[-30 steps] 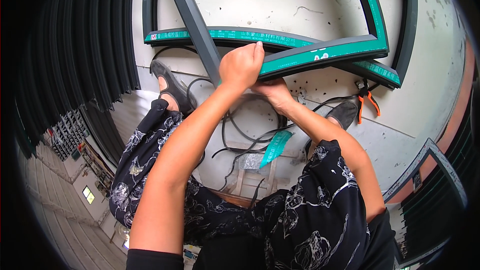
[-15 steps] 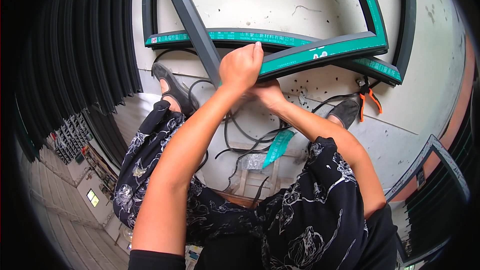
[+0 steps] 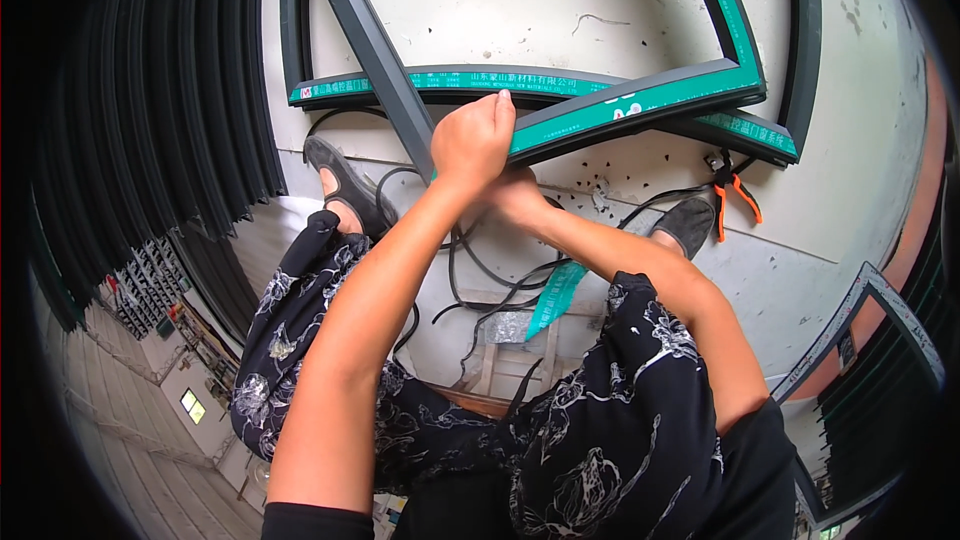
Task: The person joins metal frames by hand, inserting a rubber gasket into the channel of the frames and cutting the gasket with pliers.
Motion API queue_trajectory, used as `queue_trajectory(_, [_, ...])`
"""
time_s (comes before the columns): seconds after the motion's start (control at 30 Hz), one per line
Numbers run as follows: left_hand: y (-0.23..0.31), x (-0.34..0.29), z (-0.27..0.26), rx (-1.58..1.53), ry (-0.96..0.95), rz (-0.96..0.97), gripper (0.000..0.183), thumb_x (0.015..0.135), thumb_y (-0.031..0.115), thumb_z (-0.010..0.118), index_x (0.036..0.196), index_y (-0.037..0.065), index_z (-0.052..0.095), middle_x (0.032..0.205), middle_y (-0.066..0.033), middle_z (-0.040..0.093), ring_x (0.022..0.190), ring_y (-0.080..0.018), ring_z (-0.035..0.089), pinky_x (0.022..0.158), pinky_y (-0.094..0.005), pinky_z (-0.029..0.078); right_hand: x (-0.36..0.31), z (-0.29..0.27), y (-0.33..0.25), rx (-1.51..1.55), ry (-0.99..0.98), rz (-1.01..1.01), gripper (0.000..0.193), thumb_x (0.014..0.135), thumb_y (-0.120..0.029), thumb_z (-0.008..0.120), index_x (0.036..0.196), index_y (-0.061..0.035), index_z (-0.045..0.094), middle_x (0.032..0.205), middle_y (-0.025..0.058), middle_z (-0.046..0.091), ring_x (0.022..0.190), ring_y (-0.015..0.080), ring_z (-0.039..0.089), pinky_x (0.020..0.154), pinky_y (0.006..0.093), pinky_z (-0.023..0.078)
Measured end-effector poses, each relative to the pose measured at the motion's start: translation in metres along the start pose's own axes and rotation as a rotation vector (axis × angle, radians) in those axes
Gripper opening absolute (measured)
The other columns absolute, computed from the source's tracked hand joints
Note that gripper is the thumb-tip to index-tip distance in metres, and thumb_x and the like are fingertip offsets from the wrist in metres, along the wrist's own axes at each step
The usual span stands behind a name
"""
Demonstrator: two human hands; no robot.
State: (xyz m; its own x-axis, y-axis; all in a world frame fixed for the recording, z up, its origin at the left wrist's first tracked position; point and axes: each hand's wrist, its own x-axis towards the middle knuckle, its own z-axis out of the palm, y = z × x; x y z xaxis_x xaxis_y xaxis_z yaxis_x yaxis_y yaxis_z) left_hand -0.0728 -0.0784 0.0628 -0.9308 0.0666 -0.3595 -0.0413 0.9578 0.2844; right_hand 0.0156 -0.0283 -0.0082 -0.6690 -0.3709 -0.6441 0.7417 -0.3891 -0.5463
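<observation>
My left hand (image 3: 472, 145) is closed around the near corner of a dark grey window frame (image 3: 620, 112) with green film on its side, its thumb pointing away from me. Just below that corner is my right hand (image 3: 517, 194), partly behind my left wrist; its fingers are hidden. The held frame lies at an angle across a second, larger grey frame (image 3: 490, 79) with the same green film. Black rubber strip (image 3: 455, 275) trails in loops on the floor beneath my hands.
Pliers with orange handles (image 3: 737, 202) lie by my right shoe (image 3: 686, 227). A torn piece of green film (image 3: 556, 300) is between my legs, near a wooden stool (image 3: 505, 365). Long dark profiles (image 3: 165, 70) stand at the left. Small black scraps dot the floor.
The held frame and my left hand have shifted slightly left and nearer me. My right hand has drawn a little left, further behind my left wrist.
</observation>
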Motion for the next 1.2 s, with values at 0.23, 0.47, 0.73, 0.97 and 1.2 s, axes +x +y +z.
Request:
queue_trajectory(0.23, [0.001, -0.002, 0.000, 0.001, 0.026, 0.014, 0.041, 0.092, 0.032, 0.038, 0.070, 0.005, 0.058, 0.069, -0.0175, 0.059, 0.067, -0.0382, 0.057, 0.060, -0.0483, 0.043, 0.006, 0.008, 0.009, -0.001, 0.010, 0.028, 0.020, 0.070, -0.006, 0.073, 0.088, -0.0019, 0.063, 0.078, 0.0045, 0.064, 0.067, 0.0128, 0.059, 0.059, 0.0278, 0.048])
queue_trajectory(0.47, [0.003, -0.003, 0.001, 0.008, 0.017, -0.022, 0.043, 0.093, 0.037, 0.036, 0.074, 0.005, 0.059, 0.073, -0.0190, 0.059, 0.071, -0.0396, 0.056, 0.062, -0.0475, 0.042, 0.002, -0.001, -0.002, -0.163, 0.025, 0.088, 0.020, 0.067, -0.008, 0.076, 0.081, -0.0020, 0.064, 0.072, 0.0044, 0.064, 0.061, 0.0122, 0.057, 0.055, 0.0267, 0.046])
queue_trajectory(0.73, [0.003, -0.003, -0.001, 0.005, 0.040, -0.030, 0.045, 0.093, 0.039, 0.036, 0.075, 0.005, 0.059, 0.074, -0.0200, 0.059, 0.072, -0.0402, 0.056, 0.062, -0.0468, 0.042, -0.025, -0.066, -0.017, 0.264, 0.222, -0.144, 0.018, 0.073, -0.008, 0.071, 0.088, -0.0013, 0.063, 0.076, 0.0032, 0.064, 0.062, 0.0099, 0.056, 0.056, 0.0237, 0.044])
queue_trajectory(0.97, [0.001, -0.003, 0.000, 0.016, 0.052, -0.016, 0.044, 0.093, 0.039, 0.037, 0.074, 0.006, 0.059, 0.073, -0.0202, 0.058, 0.072, -0.0404, 0.056, 0.062, -0.0473, 0.042, -0.069, -0.142, -0.062, 0.166, 0.374, -0.292, 0.026, 0.084, -0.015, 0.065, 0.102, 0.0024, 0.058, 0.088, 0.0082, 0.065, 0.074, 0.0137, 0.061, 0.063, 0.0251, 0.050])
queue_trajectory(1.2, [0.006, -0.005, 0.001, 0.062, 0.083, -0.011, 0.040, 0.092, 0.034, 0.036, 0.074, 0.008, 0.059, 0.072, -0.0164, 0.061, 0.068, -0.0377, 0.058, 0.061, -0.0467, 0.044, -0.049, -0.146, -0.054, 0.039, 0.485, -0.382, 0.018, 0.087, -0.015, 0.063, 0.084, 0.0015, 0.058, 0.072, 0.0086, 0.064, 0.058, 0.0137, 0.060, 0.053, 0.0249, 0.049])
